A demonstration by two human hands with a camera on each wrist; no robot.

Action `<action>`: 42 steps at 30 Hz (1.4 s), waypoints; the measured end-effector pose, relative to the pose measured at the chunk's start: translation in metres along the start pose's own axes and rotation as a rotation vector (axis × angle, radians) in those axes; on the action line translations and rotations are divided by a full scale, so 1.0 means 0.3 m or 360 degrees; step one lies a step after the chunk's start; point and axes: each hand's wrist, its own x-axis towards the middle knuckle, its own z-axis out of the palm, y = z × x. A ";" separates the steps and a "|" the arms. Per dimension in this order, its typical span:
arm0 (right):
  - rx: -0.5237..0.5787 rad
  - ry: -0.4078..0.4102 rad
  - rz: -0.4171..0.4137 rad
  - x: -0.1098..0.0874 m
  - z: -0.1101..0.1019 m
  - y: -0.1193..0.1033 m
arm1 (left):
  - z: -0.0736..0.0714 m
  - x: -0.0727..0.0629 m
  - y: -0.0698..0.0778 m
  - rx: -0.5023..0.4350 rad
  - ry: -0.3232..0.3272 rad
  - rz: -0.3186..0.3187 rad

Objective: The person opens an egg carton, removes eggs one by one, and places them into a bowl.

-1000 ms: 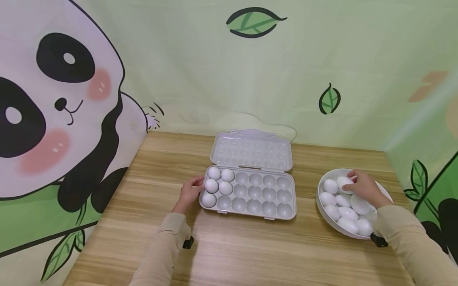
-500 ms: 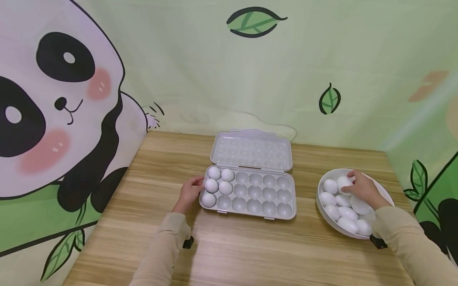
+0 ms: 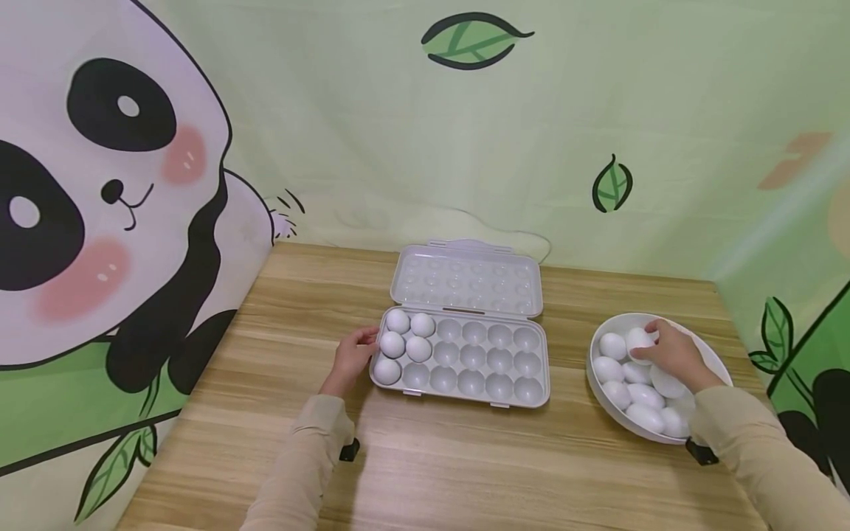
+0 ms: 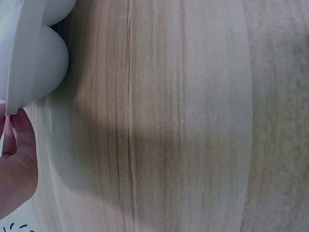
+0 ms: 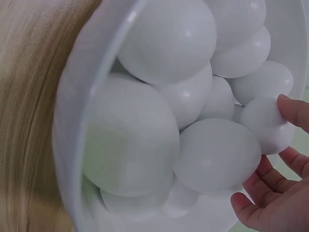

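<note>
A pale plastic egg box [image 3: 473,358] lies open on the table with its lid [image 3: 468,280] folded back. Several white eggs [image 3: 392,345] fill cups at its left end; the other cups hold none. My left hand [image 3: 348,361] pinches the box's left rim, thumb and fingertips meeting at the edge in the left wrist view. To the right stands a white bowl [image 3: 600,402] heaped with more white eggs [image 5: 217,154]. My right hand [image 3: 674,355] reaches over its far side, with thumb and fingers around one egg [image 5: 263,118] among the others.
The wooden table [image 3: 425,472] runs back to a pale green cloth backdrop [image 3: 372,110] printed with a panda and leaves. A thin cord [image 3: 518,234] shows behind the lid. Wood tabletop lies between the egg box and the bowl.
My right hand and forearm have shifted very slightly to the right, while the fingers stay at the same egg. My left hand, the egg box and the bowl have not moved.
</note>
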 end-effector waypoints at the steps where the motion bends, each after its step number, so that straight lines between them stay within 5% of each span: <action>1: -0.0004 -0.0006 -0.0001 -0.001 0.000 0.000 | -0.001 0.000 0.000 0.0002 0.0001 0.0001; 16: -0.0032 -0.0098 0.0028 -0.007 -0.002 -0.012 | -0.005 0.005 -0.010 0.0045 0.0012 0.0046; 25: 0.0055 0.0068 -0.0009 0.023 -0.032 -0.113 | -0.008 0.009 -0.012 0.0066 0.0025 0.0061; 32: 0.0264 0.0181 -0.0292 0.050 0.031 -0.294 | -0.009 0.012 -0.013 0.0045 0.0019 0.0084; 42: 0.0291 0.0033 -0.0789 0.070 0.305 -0.565 | -0.005 0.019 -0.028 0.0060 0.0022 0.0113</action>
